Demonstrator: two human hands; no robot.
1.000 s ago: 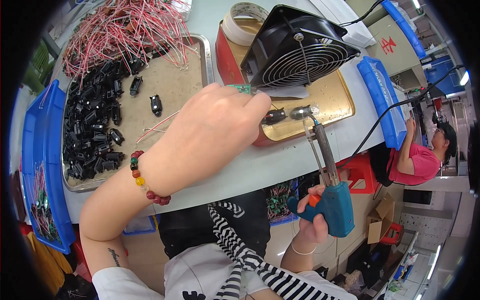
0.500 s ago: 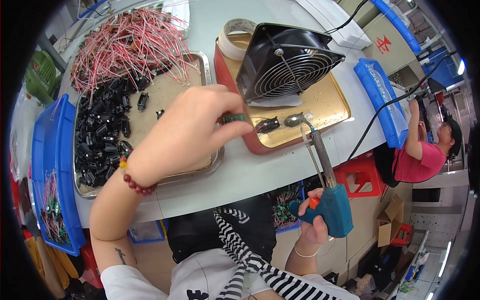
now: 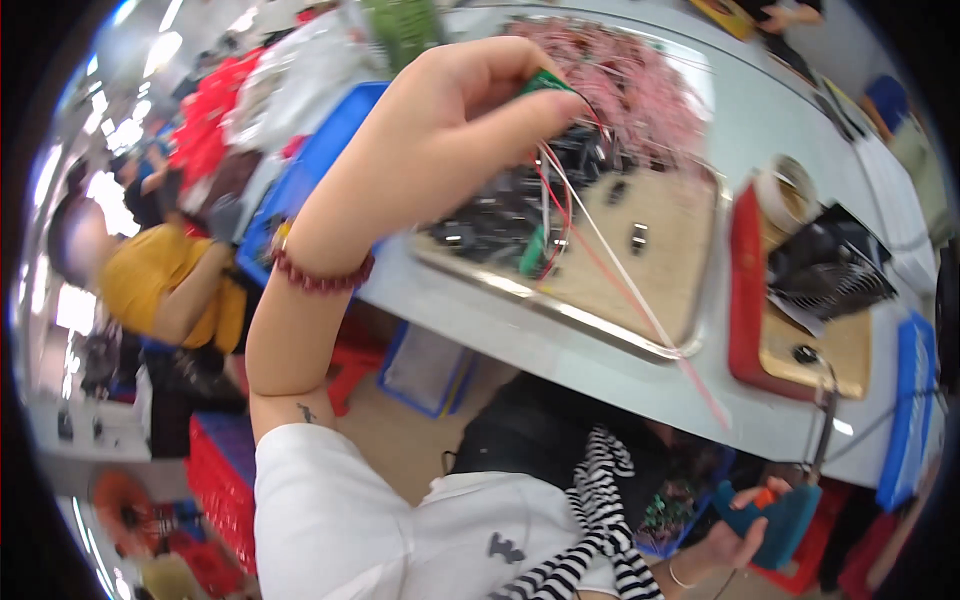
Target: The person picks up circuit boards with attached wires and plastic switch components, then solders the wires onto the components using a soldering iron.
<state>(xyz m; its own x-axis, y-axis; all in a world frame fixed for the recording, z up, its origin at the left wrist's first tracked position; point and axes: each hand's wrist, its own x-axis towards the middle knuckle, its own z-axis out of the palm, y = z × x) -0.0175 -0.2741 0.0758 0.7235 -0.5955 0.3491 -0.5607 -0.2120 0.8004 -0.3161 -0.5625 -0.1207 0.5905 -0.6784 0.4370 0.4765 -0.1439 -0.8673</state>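
My left hand (image 3: 455, 135) is raised over the left side of a metal tray (image 3: 650, 305), fingertips closed on a small green circuit board (image 3: 545, 82). Red and white wires (image 3: 600, 245) trail below this hand across the tray, blurred by motion. Under the wires is another green piece (image 3: 533, 252); whether it hangs from them or lies in the tray, I cannot tell. Black plastic housings (image 3: 490, 215) are heaped in the tray. Low on the right, my right hand (image 3: 735, 535) grips a teal soldering gun (image 3: 795, 522) with an orange trigger, its tip pointing up toward a gold-topped red box.
A tangle of red and white wires (image 3: 650, 100) lies behind the housings. The red box (image 3: 745, 300) carries a black fan (image 3: 830, 265) and a tape roll (image 3: 785, 195). Blue bins (image 3: 908, 415) stand at both sides. A person in yellow (image 3: 165, 285) sits to the left.
The view has swung left. My left hand has moved from beside the gold-topped box to above the tray's left side, the board still in its fingers. The right hand keeps hold of the soldering gun.
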